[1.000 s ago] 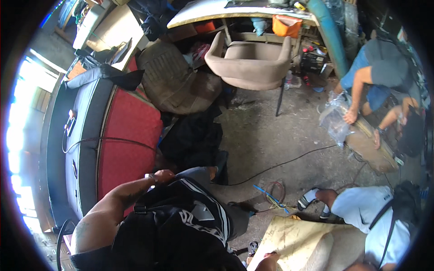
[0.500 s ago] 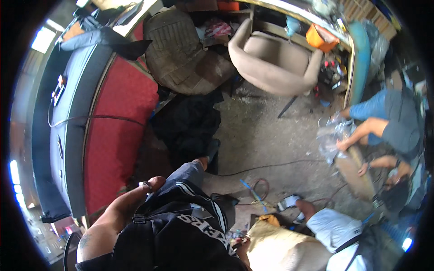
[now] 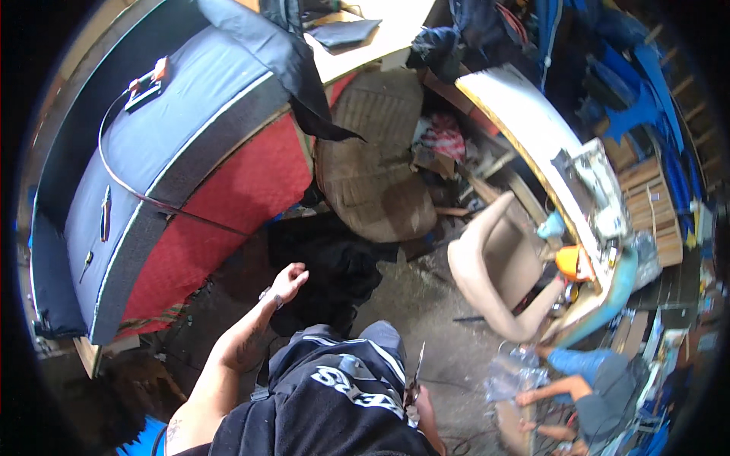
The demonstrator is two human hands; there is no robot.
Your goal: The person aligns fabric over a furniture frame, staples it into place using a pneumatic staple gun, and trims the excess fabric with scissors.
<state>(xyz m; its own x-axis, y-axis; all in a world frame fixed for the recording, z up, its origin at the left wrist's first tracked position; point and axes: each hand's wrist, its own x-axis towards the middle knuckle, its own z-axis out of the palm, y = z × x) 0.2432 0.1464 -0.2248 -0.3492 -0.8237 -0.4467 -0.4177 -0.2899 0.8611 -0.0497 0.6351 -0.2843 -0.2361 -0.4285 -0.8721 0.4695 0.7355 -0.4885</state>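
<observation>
My left hand (image 3: 290, 282) hangs over a heap of black cloth (image 3: 327, 266) on the floor, with its fingers loosely curled and nothing visible in them. By my right hip, partly hidden by my black shirt, my right hand (image 3: 427, 414) is closed on a pair of scissors (image 3: 417, 372) whose pointed blades face away from me. To my left is a curved sofa piece with a grey-blue padded top (image 3: 182, 114) and red fabric (image 3: 228, 205) along its side. On it lie a staple gun (image 3: 146, 85) with a hose, pliers (image 3: 105, 213) and a small screwdriver (image 3: 87, 264).
Ahead stands a worn brown seat (image 3: 376, 152). A beige armchair (image 3: 487, 266) stands to the right, before a long white-topped frame (image 3: 525, 106) with an orange bag (image 3: 574, 263). At lower right a co-worker (image 3: 601, 395) bends over plastic-wrapped material (image 3: 515, 376). The hose (image 3: 201, 219) crosses the sofa.
My view has turned to the right and shifted, bringing the sofa and its tools closer. My left hand has swung forward from my side, and the scissors' blades now show. Another person at lower right has left the view.
</observation>
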